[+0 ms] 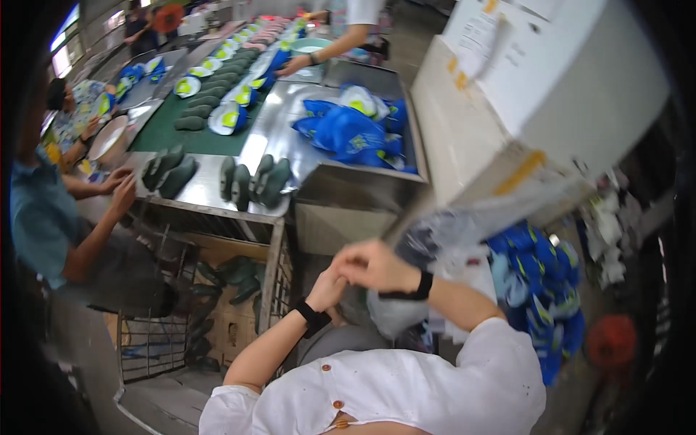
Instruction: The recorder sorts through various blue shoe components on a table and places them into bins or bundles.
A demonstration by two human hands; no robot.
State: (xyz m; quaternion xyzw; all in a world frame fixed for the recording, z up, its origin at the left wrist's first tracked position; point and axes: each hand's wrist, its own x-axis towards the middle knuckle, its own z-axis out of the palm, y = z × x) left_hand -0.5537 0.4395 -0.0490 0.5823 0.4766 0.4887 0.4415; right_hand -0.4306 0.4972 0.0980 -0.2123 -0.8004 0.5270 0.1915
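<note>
My left hand (328, 291) and my right hand (373, 265) meet in front of my chest, both wearing black wristbands. The right fingers are pinched together just above the left hand, whose fingers are curled closed. Whatever lies between them, if anything, is hidden or too small to make out. Ahead of my hands is a metal tray (355, 190) heaped with blue, white and yellow-green pieces (348, 130) that look like shoe uppers. Dark green shoe lasts (270, 181) stand in small groups on the metal table end to the left.
A green conveyor belt (161, 139) carries rows of lasts and uppers. A wire cart (274, 272) holding more lasts stands at left. A person in a blue shirt (43, 210) is beside it; another person's arm (333, 51) reaches over the belt. Large white boxes (464, 109) and blue uppers (536, 275) are right.
</note>
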